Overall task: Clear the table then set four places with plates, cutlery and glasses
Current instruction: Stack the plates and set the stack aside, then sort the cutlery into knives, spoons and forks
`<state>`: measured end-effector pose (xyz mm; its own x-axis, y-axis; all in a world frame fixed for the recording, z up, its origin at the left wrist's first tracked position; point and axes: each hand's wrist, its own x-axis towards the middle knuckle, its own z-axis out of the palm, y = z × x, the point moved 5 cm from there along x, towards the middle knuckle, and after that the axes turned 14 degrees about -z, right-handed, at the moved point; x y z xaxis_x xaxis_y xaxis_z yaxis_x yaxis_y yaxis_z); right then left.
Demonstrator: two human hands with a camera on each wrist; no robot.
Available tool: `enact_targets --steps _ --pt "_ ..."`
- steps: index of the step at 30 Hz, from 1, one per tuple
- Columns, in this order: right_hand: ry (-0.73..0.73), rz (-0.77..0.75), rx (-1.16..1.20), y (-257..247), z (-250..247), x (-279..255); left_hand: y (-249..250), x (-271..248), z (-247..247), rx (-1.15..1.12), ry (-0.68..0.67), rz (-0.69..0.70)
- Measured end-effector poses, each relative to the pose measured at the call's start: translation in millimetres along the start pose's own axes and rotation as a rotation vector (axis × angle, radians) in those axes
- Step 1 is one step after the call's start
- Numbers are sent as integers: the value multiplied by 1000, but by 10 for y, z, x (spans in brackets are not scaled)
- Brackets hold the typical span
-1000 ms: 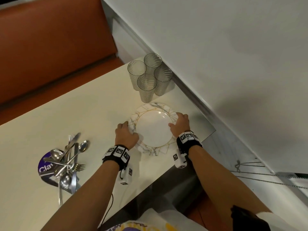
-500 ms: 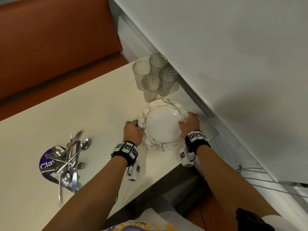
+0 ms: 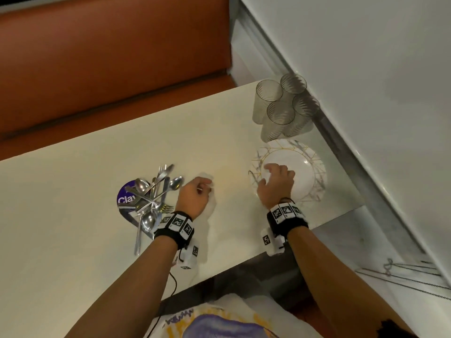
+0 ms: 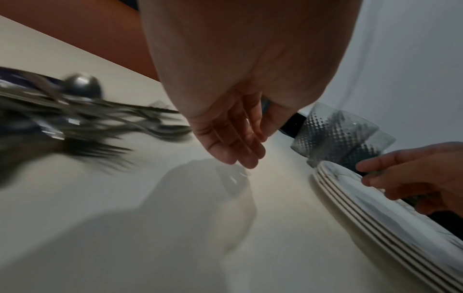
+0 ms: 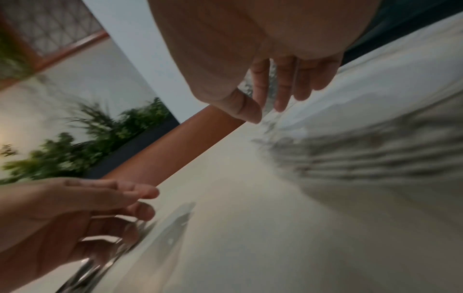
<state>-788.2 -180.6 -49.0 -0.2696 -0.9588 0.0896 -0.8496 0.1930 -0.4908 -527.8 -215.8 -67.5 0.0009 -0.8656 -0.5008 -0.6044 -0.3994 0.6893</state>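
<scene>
Both hands off plate stack point(image 3: 310, 172) since earlier: left hand point(image 3: 194, 196) near cutlery point(image 3: 151, 196), right hand point(image 3: 277, 185) above; grips released.

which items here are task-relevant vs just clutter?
Task-relevant:
- stack of white marble-patterned plates
- four clear ribbed glasses
- heap of steel cutlery

Not part of it:
- round purple printed mat under the cutlery
- orange upholstered bench
- green plants

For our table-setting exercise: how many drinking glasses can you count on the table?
4 glasses, clustered upright at the table's far right corner by the wall, just beyond the plate stack: two nearer, two behind. None seems hidden.
</scene>
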Motion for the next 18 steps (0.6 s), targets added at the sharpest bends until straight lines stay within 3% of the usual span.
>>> enact_targets --steps 3,10,14,18 --pt "-86 -191 152 -580 384 -205 -374 -112 -401 6 44 -21" --pt "-491 -309 273 -1510 1141 -905 -1176 -505 -1058 -78 62 -90" --pt "-783 -321 128 -1726 1300 -1253 -1486 -625 -1267 30 121 -12" --pt "-949 -433 -181 -1829 1371 -1489 -1781 -657 -1327 221 145 21"
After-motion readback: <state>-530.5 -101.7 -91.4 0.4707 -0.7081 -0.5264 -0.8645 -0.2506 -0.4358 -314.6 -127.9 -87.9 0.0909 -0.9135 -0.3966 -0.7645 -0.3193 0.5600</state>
